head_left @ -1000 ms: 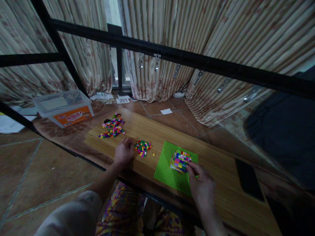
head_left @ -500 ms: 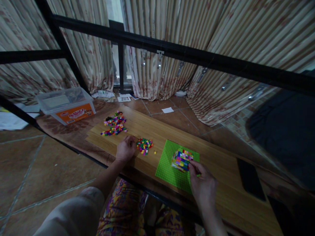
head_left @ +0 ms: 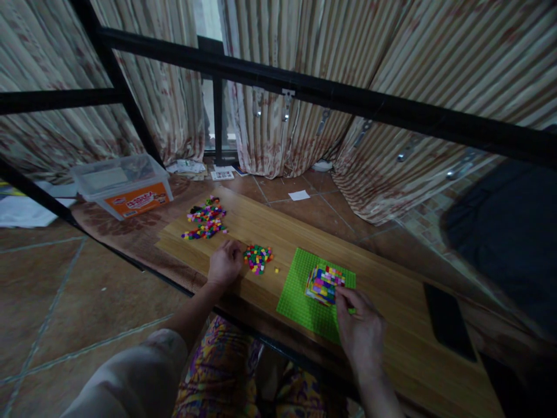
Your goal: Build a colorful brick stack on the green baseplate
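Observation:
On the wooden board lies a green studded baseplate [head_left: 293,298], which carries a block built of many small coloured bricks [head_left: 322,284]. My right hand [head_left: 361,325] is at the near right corner of that block, thumb and forefinger pinched together. Whatever sits between those fingertips is hidden or too small to name. My left hand [head_left: 225,262] rests on the board with its fingers curled, beside the left edge of a small pile of loose bricks [head_left: 257,259]. What the left fingers hold, if anything, cannot be made out. A single yellow brick [head_left: 277,270] lies between pile and baseplate.
A larger heap of loose bricks [head_left: 205,219] spreads on the left of the wooden board [head_left: 261,217]. Beyond it stands a clear plastic box [head_left: 126,186] with an orange label. A black phone-like slab [head_left: 449,322] lies at right. A black metal bar [head_left: 278,81] crosses above.
The whole view has shifted slightly, so everything appears a little further right. Both hands keep nearly the same places and finger positions by the block and the small pile.

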A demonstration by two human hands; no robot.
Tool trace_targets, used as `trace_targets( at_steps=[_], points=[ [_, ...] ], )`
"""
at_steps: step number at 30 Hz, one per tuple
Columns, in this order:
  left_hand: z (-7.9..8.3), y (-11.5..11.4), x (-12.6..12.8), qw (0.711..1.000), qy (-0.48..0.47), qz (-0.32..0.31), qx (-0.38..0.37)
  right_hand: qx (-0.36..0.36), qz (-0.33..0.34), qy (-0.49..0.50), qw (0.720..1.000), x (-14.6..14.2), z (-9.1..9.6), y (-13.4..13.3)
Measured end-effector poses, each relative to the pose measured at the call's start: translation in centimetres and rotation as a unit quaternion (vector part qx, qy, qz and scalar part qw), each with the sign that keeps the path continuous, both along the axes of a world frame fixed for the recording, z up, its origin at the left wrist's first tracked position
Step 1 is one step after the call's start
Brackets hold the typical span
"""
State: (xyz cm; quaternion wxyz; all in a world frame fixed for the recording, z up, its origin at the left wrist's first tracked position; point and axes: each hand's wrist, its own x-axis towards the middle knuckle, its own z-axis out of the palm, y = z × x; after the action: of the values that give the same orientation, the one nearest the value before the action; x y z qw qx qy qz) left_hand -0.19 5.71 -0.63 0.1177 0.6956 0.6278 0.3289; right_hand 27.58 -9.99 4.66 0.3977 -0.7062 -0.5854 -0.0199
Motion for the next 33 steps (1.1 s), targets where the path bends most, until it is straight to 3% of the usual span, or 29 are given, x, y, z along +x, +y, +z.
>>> trace_targets(
  at_steps=[16,23,27,30,33],
  points=[
    [0.1,-0.1,0.1,1.0,-0.007,-0.008,0.002,0.018,0.023,-0.011,1.0,0.2,-0.2,-0.1],
    [0.1,-0.2,0.2,1.0,-0.003,-0.009,-0.006,0.123,-0.072,0.047,0.989,-2.3,1.5,-1.7],
    [0.3,-0.3,0.3,1.0,-0.003,-0.01,-0.014,0.097,0.014,0.067,0.993,-5.4,1.7,-2.6],
    [0.4,-0.4,0.4,1.0,0.002,-0.013,-0.018,0.063,0.123,0.107,0.985,-8.0,0.3,-2.9],
    [0.4,-0.4,0.4,1.0,0.002,-0.008,-0.022,0.002,0.172,0.113,0.979,-10.2,-1.6,-2.8]
  ],
)
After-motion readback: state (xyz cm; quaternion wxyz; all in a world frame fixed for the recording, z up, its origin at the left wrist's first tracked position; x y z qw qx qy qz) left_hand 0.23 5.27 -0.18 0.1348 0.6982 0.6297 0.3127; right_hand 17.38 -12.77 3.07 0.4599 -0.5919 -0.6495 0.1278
